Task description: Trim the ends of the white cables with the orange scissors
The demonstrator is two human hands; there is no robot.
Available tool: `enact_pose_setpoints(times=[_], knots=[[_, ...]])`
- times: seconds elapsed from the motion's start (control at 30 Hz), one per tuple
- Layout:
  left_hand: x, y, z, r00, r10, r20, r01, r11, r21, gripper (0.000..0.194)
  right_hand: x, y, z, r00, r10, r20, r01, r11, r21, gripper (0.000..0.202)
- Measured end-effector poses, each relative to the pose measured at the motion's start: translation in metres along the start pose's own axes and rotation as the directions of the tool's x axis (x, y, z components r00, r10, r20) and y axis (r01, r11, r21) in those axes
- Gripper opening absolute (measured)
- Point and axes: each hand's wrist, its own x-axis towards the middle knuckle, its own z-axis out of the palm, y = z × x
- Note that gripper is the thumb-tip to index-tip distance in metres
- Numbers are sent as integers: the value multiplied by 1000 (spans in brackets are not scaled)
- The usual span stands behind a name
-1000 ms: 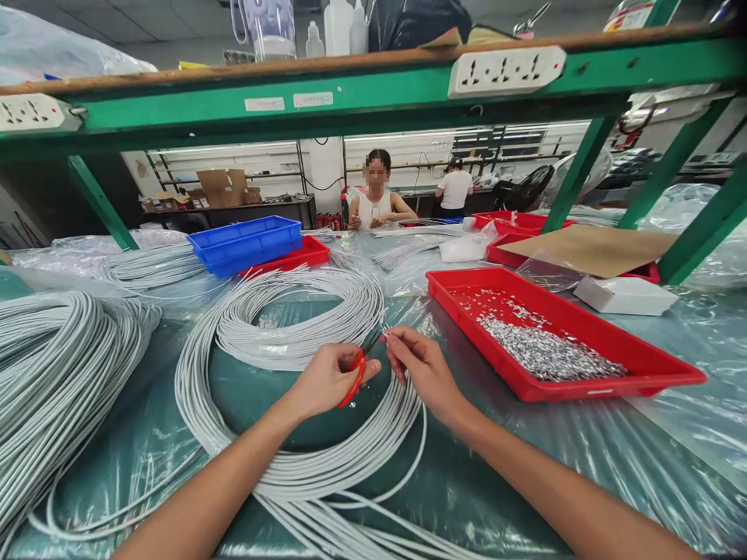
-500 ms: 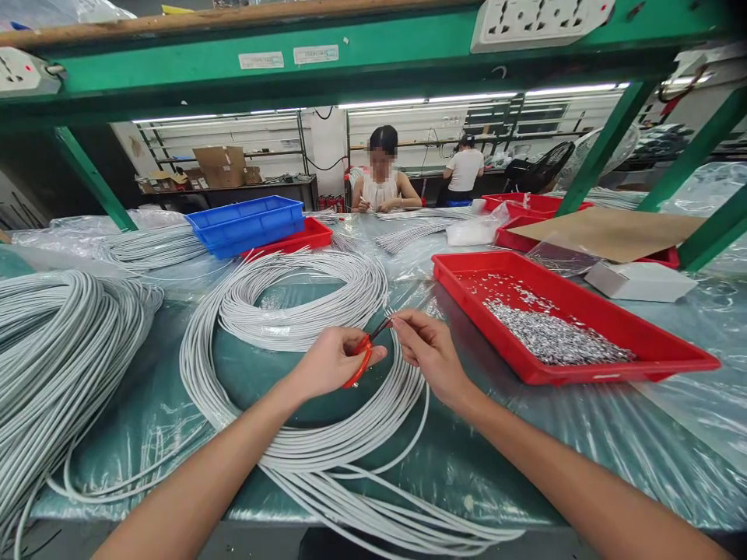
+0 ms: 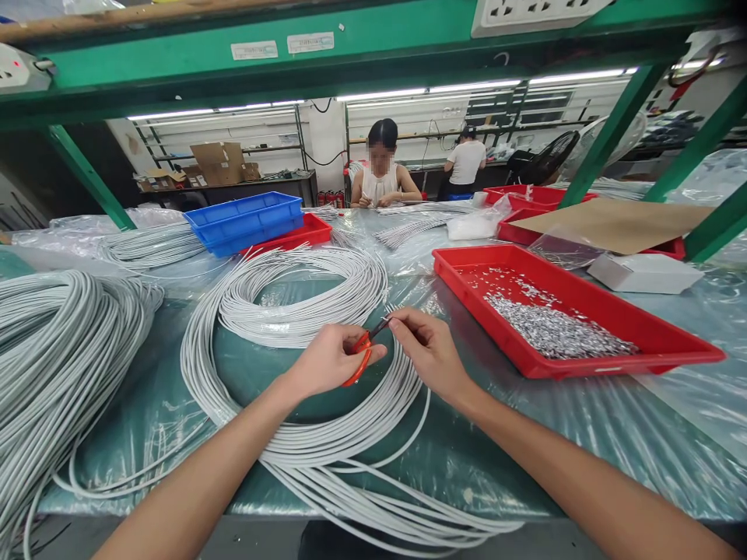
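Note:
My left hand (image 3: 330, 358) is closed around a pair of scissors (image 3: 362, 359) with orange handles, its dark blades pointing up and to the right. At the blade tips, my right hand (image 3: 429, 350) is closed in a pinch. What lies between its thumb and finger is too small to make out. Beneath both hands lies a large coil of pale grey cable (image 3: 344, 443), with loose cable ends fanning toward the front edge. A smaller-looking loop of the same cable (image 3: 274, 323) rests just behind.
On the right stands a red tray (image 3: 659, 354) holding many small silvery pieces (image 3: 542, 327). A thick cable bundle (image 3: 70, 373) lies left. Farther back are a blue bin (image 3: 245, 222), a white box (image 3: 645, 274) and a seated co-worker (image 3: 379, 183). A green shelf beam (image 3: 402, 58) crosses overhead.
The view has shifted slightly. Both hands stay nearly in place, with the scissors' tips still at my right fingertips. The co-worker across the table has lowered their head a little.

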Motion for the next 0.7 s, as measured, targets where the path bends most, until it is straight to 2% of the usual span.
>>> enact_pose_setpoints(times=[0.47, 0.57, 0.7], knots=[[0, 0, -1, 997, -70, 15, 71, 995, -73, 41, 1, 1, -1, 999, 8, 34, -10, 998, 55, 33], [-1, 2, 0, 994, -101, 34, 104, 987, -124, 39, 3, 3, -3, 994, 73, 79, -83, 986, 143, 36], [-1, 3, 0, 992, -116, 43, 121, 980, -156, 40, 7, 9, -6, 958, 180, 221, -250, 905, 346, 36]])
